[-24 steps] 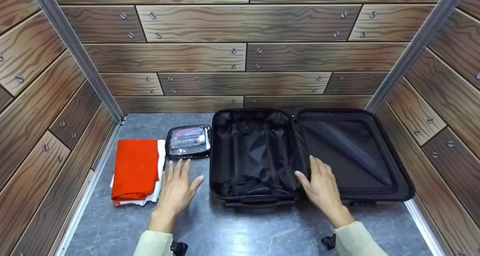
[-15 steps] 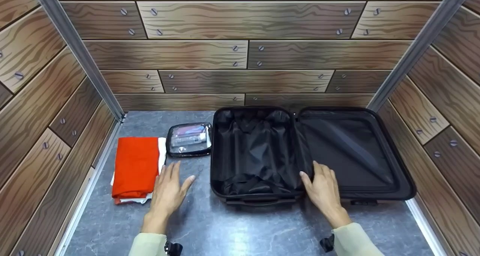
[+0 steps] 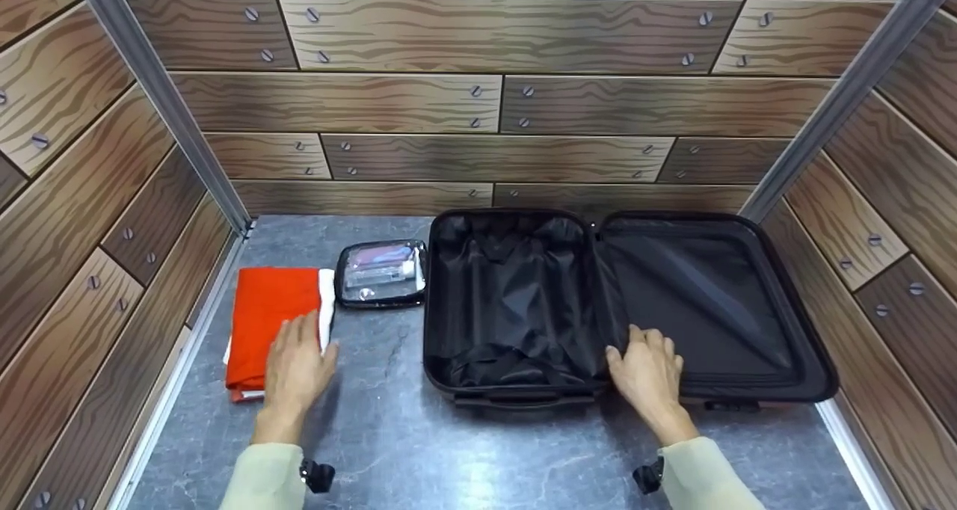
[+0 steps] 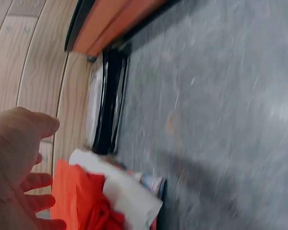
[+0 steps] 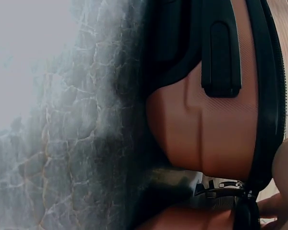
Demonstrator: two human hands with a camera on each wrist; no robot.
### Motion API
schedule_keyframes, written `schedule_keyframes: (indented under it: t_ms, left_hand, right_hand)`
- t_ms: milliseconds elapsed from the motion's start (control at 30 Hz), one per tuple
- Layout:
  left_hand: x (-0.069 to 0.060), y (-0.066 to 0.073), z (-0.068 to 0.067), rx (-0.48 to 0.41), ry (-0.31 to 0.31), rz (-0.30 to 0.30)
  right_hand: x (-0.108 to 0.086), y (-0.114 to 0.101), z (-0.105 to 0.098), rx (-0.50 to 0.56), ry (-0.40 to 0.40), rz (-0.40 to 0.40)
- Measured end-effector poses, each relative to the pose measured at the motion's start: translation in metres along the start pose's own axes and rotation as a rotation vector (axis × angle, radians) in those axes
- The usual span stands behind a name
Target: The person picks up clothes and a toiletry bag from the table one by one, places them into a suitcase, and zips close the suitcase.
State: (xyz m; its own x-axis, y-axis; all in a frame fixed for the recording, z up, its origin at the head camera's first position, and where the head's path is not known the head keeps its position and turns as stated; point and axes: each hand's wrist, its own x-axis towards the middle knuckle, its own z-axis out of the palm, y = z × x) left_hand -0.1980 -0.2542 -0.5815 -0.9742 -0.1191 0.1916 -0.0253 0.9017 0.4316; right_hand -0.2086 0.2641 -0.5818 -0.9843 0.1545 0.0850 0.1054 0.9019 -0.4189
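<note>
My left hand [image 3: 297, 364] is over the right part of a folded red garment [image 3: 273, 293], fingers extended; I cannot tell whether it touches. White folded fabric [image 3: 327, 300] sticks out from under the red one. The left wrist view shows the thumb and fingers spread beside this stack, with bluish patterned fabric [image 4: 152, 183] below the white. An open suitcase [image 3: 516, 300] lies flat, black inside, its copper-orange shell [image 5: 225, 143] showing in the right wrist view. At the front of its hinge side, my right hand [image 3: 647, 375] rests with loosely bent fingers, near the rims of both halves.
A clear pouch [image 3: 381, 271] with black edging and small toiletry-like items stands between the garments and the suitcase. The grey marbled surface [image 3: 374, 435] is bounded by wood-patterned walls [image 3: 419, 106] at the back and sides. The suitcase lid half [image 3: 710, 293] reaches close to the right wall.
My left hand has moved left, from in front of the pouch to over the red garment. My right hand stays by the suitcase hinge, its fingers now more bent. The view has tilted slightly.
</note>
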Motion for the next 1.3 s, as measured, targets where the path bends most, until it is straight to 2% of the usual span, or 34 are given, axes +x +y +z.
schedule_keyframes:
  t_ms: [133, 333, 567, 900, 1033, 1300]
  left_hand:
    - [0.009, -0.016, -0.009, 0.019, 0.012, -0.034]
    - [0.016, -0.041, -0.019, 0.024, -0.032, -0.114]
    - [0.018, -0.064, -0.023, 0.016, -0.072, -0.262]
    - [0.028, -0.084, -0.027, -0.104, -0.088, -0.492]
    - [0.031, -0.088, -0.027, -0.109, -0.089, -0.527]
    - [0.039, -0.091, -0.031, -0.140, -0.145, -0.584]
  right_hand:
    - [0.000, 0.002, -0.002, 0.004, -0.005, 0.004]
    - [0.000, 0.003, -0.003, 0.012, -0.013, 0.006]
    - [-0.001, 0.004, 0.000, 0.017, -0.027, 0.013]
    - [0.001, 0.002, 0.001, 0.030, -0.011, -0.006]
    - [0.003, 0.002, 0.002, 0.029, -0.009, -0.006]
    - [0.004, 0.001, 0.002, 0.019, -0.004, 0.000]
